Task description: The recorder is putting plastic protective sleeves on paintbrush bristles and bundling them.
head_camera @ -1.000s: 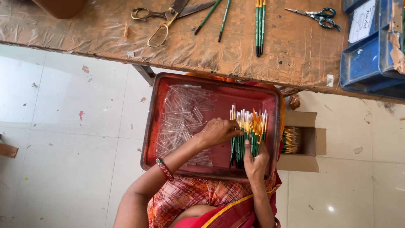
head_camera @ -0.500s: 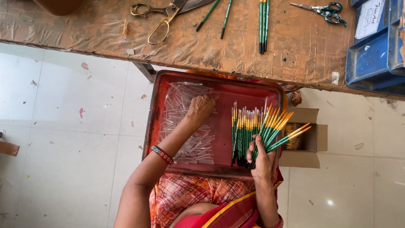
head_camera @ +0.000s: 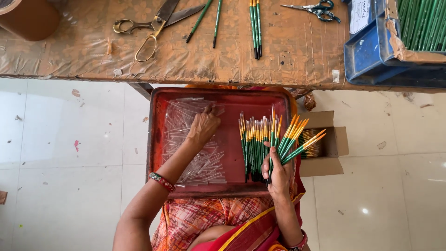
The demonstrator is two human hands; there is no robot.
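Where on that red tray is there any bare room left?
A bare strip of the red tray runs between the clear tubes and the green brushes. Left side is crowded with tubes; right side with brushes.

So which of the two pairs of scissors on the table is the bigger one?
The brass-handled scissors at the table's left end, lying shut, are far bigger than the small dark-handled pair near the blue trays.

Red beaded bangle [head_camera: 162, 181], orange checked sari [head_camera: 209, 218]
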